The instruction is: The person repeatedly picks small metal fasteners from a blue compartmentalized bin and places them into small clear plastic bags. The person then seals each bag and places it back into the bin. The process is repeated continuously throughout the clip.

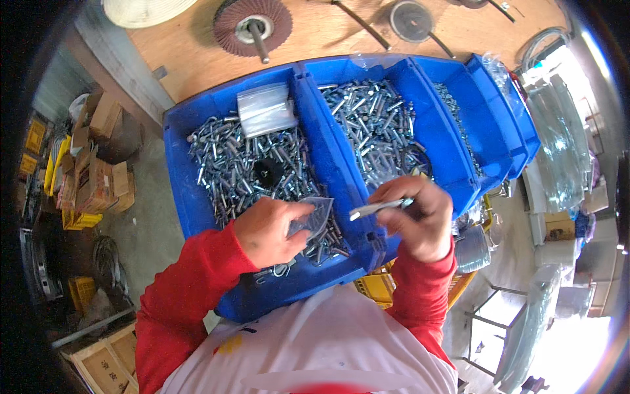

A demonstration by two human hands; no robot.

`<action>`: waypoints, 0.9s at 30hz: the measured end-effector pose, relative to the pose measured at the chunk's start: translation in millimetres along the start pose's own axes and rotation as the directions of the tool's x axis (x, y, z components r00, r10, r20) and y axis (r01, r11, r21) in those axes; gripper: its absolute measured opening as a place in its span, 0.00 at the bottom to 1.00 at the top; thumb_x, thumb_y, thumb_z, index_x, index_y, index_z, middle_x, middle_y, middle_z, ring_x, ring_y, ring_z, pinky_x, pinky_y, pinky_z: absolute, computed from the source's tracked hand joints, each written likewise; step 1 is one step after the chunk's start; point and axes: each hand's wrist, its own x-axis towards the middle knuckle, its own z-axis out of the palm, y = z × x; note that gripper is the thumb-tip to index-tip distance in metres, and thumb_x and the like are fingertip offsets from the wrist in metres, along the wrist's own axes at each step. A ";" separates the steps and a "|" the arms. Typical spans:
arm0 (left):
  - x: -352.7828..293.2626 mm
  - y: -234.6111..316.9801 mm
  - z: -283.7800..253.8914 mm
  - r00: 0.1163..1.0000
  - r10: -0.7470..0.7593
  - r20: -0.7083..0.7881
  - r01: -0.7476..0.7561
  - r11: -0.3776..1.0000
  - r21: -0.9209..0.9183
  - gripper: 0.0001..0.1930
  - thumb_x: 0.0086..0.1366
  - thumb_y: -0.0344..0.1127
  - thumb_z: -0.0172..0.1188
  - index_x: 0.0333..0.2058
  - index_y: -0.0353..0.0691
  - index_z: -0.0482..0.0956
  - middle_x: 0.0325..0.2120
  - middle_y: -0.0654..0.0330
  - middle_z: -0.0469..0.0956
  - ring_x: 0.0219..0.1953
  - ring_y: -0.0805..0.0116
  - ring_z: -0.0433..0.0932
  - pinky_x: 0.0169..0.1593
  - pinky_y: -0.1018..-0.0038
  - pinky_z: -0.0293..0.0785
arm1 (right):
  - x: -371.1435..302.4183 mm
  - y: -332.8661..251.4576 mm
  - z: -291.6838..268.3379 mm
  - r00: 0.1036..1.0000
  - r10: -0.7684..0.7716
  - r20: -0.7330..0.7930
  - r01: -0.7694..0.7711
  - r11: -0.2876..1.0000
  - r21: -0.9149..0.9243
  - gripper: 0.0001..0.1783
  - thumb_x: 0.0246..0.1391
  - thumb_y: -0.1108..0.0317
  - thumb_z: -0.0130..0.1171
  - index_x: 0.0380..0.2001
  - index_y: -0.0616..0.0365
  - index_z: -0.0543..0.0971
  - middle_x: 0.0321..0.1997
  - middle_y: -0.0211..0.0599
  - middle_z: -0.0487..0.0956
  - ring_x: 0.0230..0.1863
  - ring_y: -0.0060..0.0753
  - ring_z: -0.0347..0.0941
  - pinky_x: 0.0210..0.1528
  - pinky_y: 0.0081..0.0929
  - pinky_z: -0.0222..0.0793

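Over the front of the left blue bin (176, 177), my left hand (272, 231) pinches a small clear plastic bag (320, 215) between thumb and fingers. My right hand (420, 213) is closed on a few short silvery metal pins (367, 210), which point left toward the bag without touching it. Loose metal pins (226, 167) fill much of that bin. On top of them lie a stack of clear plastic bags (266, 110) and a black round piece (268, 172). The second bin holds more pins (367, 115), partly hidden behind my right hand.
More blue bins (482, 105) stand to the right, one with smaller metal parts. Beyond them, a wooden board (190, 49) carries a flap disc (252, 26) and other shafted tools. Cardboard boxes (95, 177) sit on the left. Plastic-wrapped goods (558, 141) stand at right.
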 end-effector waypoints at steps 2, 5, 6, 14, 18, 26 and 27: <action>0.4 1.6 -0.9 0.999 -0.034 0.033 0.034 0.999 0.002 0.16 0.57 0.32 0.66 0.43 0.30 0.82 0.29 0.39 0.82 0.32 0.40 0.83 0.34 0.56 0.80 | 12.6 -2.4 32.1 0.920 -0.339 0.197 0.386 0.870 -0.305 0.14 0.52 0.80 0.66 0.43 0.66 0.80 0.36 0.45 0.84 0.34 0.33 0.82 0.32 0.28 0.76; 3.7 2.9 -1.8 0.998 -0.010 0.059 0.007 0.999 0.052 0.17 0.57 0.32 0.67 0.45 0.32 0.82 0.31 0.39 0.82 0.32 0.40 0.84 0.34 0.56 0.81 | 16.9 -0.9 56.3 0.948 -0.138 0.285 0.254 0.870 -0.422 0.11 0.54 0.77 0.68 0.42 0.64 0.82 0.35 0.43 0.84 0.33 0.36 0.83 0.35 0.31 0.77; 3.4 4.1 -2.4 1.000 -0.011 0.028 0.010 0.999 0.045 0.18 0.57 0.32 0.67 0.46 0.31 0.81 0.30 0.39 0.82 0.32 0.41 0.84 0.33 0.57 0.80 | 16.8 1.7 50.2 0.971 -0.190 0.146 0.235 0.876 -0.421 0.11 0.54 0.77 0.67 0.41 0.64 0.82 0.35 0.42 0.83 0.32 0.34 0.82 0.35 0.30 0.77; 1.9 8.2 -7.5 0.988 -0.157 0.001 0.156 0.983 0.099 0.25 0.56 0.29 0.67 0.53 0.25 0.78 0.33 0.40 0.84 0.20 0.59 0.82 0.27 0.68 0.77 | 40.2 103.5 -47.3 0.979 0.073 -0.189 -0.183 0.721 -0.669 0.09 0.55 0.68 0.66 0.34 0.65 0.84 0.27 0.47 0.83 0.28 0.42 0.81 0.35 0.37 0.75; 7.7 5.7 -2.7 0.994 -0.104 -0.013 0.105 0.992 0.065 0.26 0.57 0.27 0.67 0.54 0.21 0.76 0.50 0.34 0.80 0.24 0.61 0.84 0.27 0.70 0.79 | 60.5 167.1 -39.0 0.972 0.144 -0.183 -0.232 0.677 -0.698 0.11 0.52 0.65 0.64 0.32 0.64 0.84 0.30 0.56 0.84 0.36 0.57 0.84 0.42 0.48 0.79; 6.6 6.4 -0.8 0.997 -0.077 -0.008 0.077 0.997 0.013 0.25 0.57 0.25 0.66 0.55 0.25 0.77 0.57 0.37 0.78 0.28 0.64 0.85 0.29 0.74 0.80 | 90.9 177.4 -28.2 0.940 0.281 -0.194 -0.334 0.642 -0.690 0.16 0.50 0.62 0.64 0.35 0.66 0.83 0.36 0.60 0.84 0.41 0.61 0.83 0.45 0.52 0.79; 6.7 4.6 -1.1 0.998 -0.057 -0.028 0.057 0.998 0.006 0.25 0.57 0.25 0.66 0.54 0.25 0.77 0.56 0.37 0.78 0.27 0.64 0.85 0.29 0.74 0.80 | 84.8 177.8 -35.0 0.953 0.221 -0.207 -0.302 0.735 -0.607 0.17 0.51 0.61 0.64 0.36 0.66 0.83 0.36 0.59 0.84 0.42 0.61 0.83 0.45 0.51 0.79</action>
